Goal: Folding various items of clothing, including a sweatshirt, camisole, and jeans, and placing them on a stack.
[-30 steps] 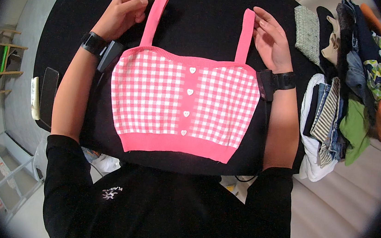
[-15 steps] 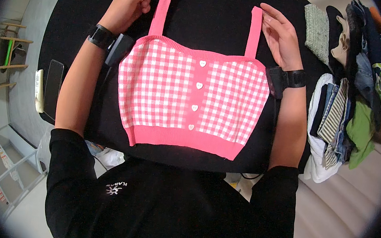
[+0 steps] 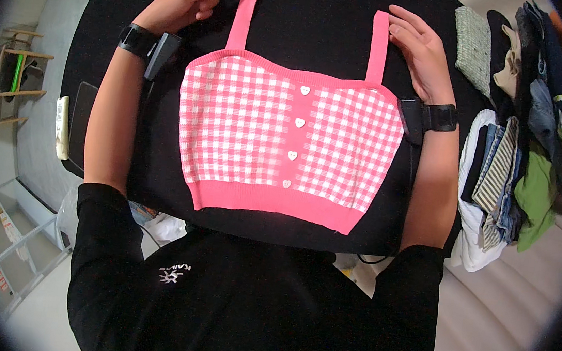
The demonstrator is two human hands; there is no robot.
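A pink and white gingham camisole top [image 3: 238, 130] lies flat on the black table, its straps pointing away from me. Heart-shaped white buttons [image 3: 299, 122] run down its middle. At the end of the left strap, my left hand [image 3: 193, 2] has its index finger stretched along the tip, while its lower fingers bend loosely. My right hand [image 3: 417, 53] is beside the right strap [image 3: 378, 45], fingers extended and apart, the fingertips close to its upper end. Neither hand grips the cloth. Each wrist wears a black strapped device.
Folded and heaped clothes [image 3: 496, 177] lie at the right, among them striped, green and white pieces. A grey knit piece [image 3: 472, 52] is at the far right. Left of my arm are a dark flat phone-like object [image 3: 81, 124] and a pale slim object [image 3: 61, 127]. A divided grey container [image 3: 21, 237] stands lower left.
The top sits slightly farther right in the picture and its straps lie straighter. My left hand has drawn a little to the left, off the strap's edge; my right hand barely shifts.
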